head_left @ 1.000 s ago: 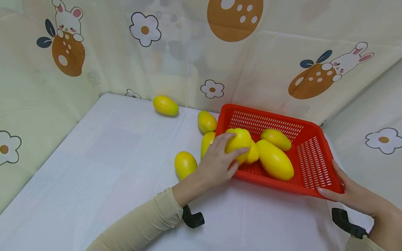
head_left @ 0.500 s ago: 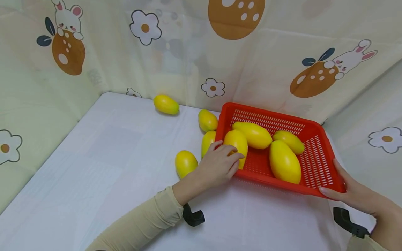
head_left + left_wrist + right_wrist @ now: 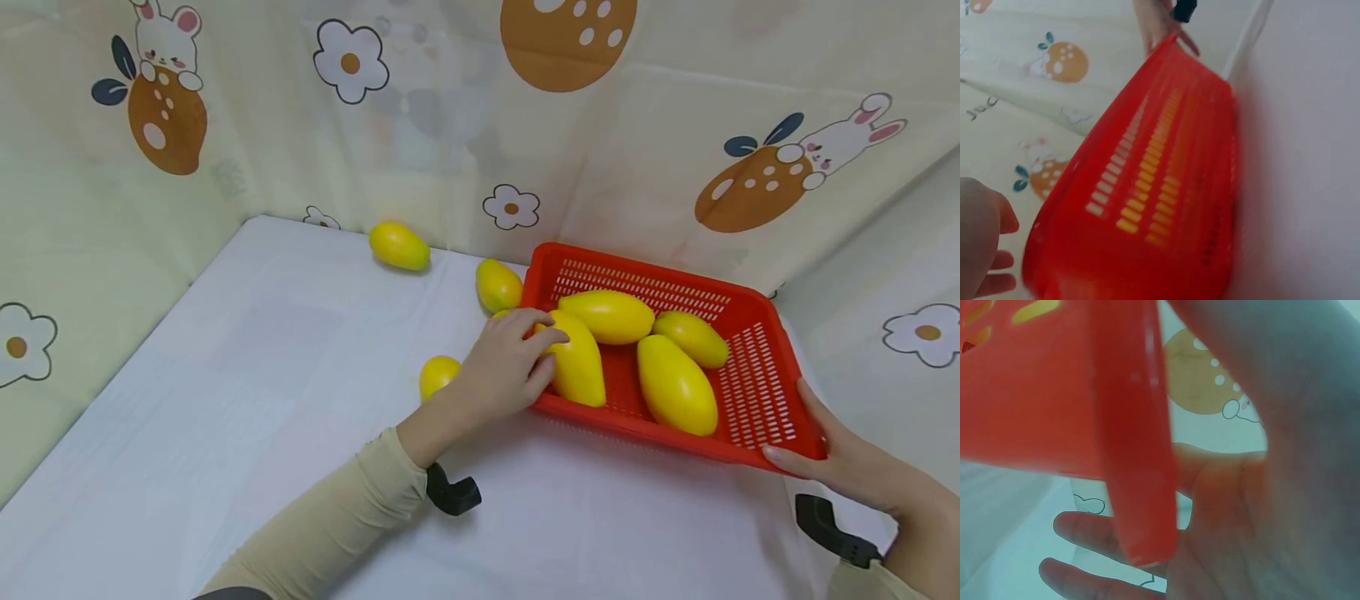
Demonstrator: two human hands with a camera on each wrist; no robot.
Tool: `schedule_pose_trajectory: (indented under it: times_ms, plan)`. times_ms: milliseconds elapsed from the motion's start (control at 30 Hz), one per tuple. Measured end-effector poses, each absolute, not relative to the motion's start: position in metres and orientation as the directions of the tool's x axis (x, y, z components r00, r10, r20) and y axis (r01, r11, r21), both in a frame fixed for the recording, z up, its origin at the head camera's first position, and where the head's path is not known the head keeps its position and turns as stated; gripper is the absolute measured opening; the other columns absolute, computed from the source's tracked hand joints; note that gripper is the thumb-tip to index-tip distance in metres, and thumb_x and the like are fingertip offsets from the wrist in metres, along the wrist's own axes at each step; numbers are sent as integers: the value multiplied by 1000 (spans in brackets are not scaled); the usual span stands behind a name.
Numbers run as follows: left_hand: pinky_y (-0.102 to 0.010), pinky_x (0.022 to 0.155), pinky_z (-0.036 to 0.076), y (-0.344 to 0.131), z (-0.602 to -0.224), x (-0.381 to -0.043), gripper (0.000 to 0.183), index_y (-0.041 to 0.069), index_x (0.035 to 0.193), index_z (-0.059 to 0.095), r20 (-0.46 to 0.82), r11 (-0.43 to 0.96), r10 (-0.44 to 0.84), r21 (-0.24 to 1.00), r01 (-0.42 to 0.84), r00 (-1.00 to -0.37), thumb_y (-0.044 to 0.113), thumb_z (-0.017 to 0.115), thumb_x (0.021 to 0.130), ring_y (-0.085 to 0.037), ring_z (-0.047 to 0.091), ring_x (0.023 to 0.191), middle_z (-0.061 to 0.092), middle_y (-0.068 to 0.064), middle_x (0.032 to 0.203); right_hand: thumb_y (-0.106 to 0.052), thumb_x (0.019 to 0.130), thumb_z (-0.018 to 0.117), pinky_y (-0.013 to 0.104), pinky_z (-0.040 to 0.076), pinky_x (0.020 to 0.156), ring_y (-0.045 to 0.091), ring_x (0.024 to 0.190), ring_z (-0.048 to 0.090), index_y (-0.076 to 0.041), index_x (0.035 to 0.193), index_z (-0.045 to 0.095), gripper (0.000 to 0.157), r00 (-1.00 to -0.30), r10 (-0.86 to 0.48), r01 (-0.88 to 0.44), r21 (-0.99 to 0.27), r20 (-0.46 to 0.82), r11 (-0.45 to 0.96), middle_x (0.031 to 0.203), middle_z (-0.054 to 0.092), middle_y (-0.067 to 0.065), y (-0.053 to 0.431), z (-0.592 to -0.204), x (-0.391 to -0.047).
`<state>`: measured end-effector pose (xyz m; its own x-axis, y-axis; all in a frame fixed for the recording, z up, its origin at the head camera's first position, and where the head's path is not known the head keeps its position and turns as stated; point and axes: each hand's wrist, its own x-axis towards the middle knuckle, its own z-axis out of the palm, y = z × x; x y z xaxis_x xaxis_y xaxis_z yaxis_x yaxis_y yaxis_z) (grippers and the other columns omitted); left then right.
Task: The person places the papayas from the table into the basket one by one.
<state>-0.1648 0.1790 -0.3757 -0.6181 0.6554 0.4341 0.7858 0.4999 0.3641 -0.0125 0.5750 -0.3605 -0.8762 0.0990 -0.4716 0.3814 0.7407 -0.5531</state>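
A red plastic basket [image 3: 540,279] with slotted walls holds several yellow mangoes, one of them a large mango [image 3: 671,387] near the front. My left hand [image 3: 498,367] reaches over the basket's left rim, fingers loosely bent and apart. Its fingertips overlap the left edge of the nearest mango [image 3: 581,367], which lies on the basket floor. At the right end, my right hand [image 3: 847,454] holds the basket's front corner, thumb on the rim and fingers along the outside. The right wrist view has that corner between the thumb and the fingers [image 3: 1091,534].
Outside the basket on the white table [image 3: 262,358] lie a mango [image 3: 399,246] at the back edge, another mango [image 3: 498,286] against the basket's left side and a mango [image 3: 437,377] partly behind my left forearm. A printed curtain [image 3: 427,125] stands close behind the table.
The left hand let go of a mango inside the basket and drew back left. The mangoes in the basket shifted and spread apart. The right hand stayed at the corner.
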Motion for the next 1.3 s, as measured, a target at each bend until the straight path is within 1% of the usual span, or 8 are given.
schedule_pose_trajectory:
  times_ms: [100, 233, 367, 467, 633, 733, 933, 1300]
  plan:
    - [-43, 105, 40, 169, -371, -176, 35, 20, 126, 57, 391, 584, 592, 395, 709, -705, 26, 55, 92, -21, 43, 126, 47, -5, 134, -37, 91, 59, 51, 56, 75, 57, 112, 22, -20, 137, -37, 108, -870, 105, 390, -544, -481, 743, 140, -1, 45, 574, -360, -14]
    - [-48, 107, 38, 151, -365, -190, 47, 23, 139, 45, 227, 705, 502, 451, 547, -834, 31, 54, 93, -27, 30, 136, 32, -10, 148, -38, 91, 59, 51, 56, 76, 57, 112, 22, -20, 137, -37, 108, -864, 111, 399, -533, -491, 746, 140, 0, 45, 572, -359, -14]
    - [-52, 108, 37, 130, -359, -200, 56, 24, 146, 35, 30, 770, 470, 475, 426, -882, 37, 54, 94, -33, 22, 140, 17, -13, 155, -38, 92, 58, 51, 56, 77, 55, 112, 24, -21, 137, -37, 106, -868, 105, 390, -536, -485, 749, 141, 2, 43, 571, -357, -14]
    - [-52, 107, 37, 116, -354, -203, 59, 22, 146, 36, -106, 789, 512, 451, 418, -852, 40, 55, 93, -35, 25, 140, 18, -15, 155, -38, 92, 57, 52, 56, 76, 54, 113, 25, -22, 137, -37, 106, -868, 101, 389, -539, -486, 747, 141, 5, 41, 572, -357, -14]
    - [-53, 107, 36, 103, -347, -200, 62, 25, 145, 38, -333, 798, 587, 392, 458, -738, 45, 59, 90, -33, 29, 139, 27, -13, 153, -37, 92, 57, 52, 56, 76, 53, 113, 26, -24, 137, -38, 105, -871, 93, 388, -558, -483, 734, 142, 6, 40, 573, -361, -12]
    - [-53, 105, 39, 99, -346, -197, 65, 28, 146, 37, -412, 799, 599, 374, 472, -687, 46, 62, 88, -31, 36, 135, 31, -11, 151, -37, 92, 57, 54, 55, 77, 54, 114, 25, -26, 136, -38, 105, -869, 94, 391, -559, -485, 731, 142, 4, 40, 574, -362, -13]
    - [-50, 101, 42, 95, -350, -191, 70, 31, 146, 37, -495, 800, 600, 364, 477, -628, 44, 67, 84, -24, 47, 124, 39, -7, 144, -37, 92, 58, 53, 55, 76, 54, 113, 25, -25, 136, -39, 106, -873, 90, 383, -560, -480, 734, 142, 3, 40, 575, -364, -13]
    - [-44, 94, 46, 102, -362, -186, 73, 32, 141, 43, -520, 764, 643, 385, 518, -562, 35, 77, 77, -19, 51, 110, 43, -4, 138, -38, 92, 57, 53, 56, 75, 52, 112, 26, -24, 136, -38, 106, -874, 94, 378, -544, -477, 749, 140, 6, 40, 575, -362, -12]
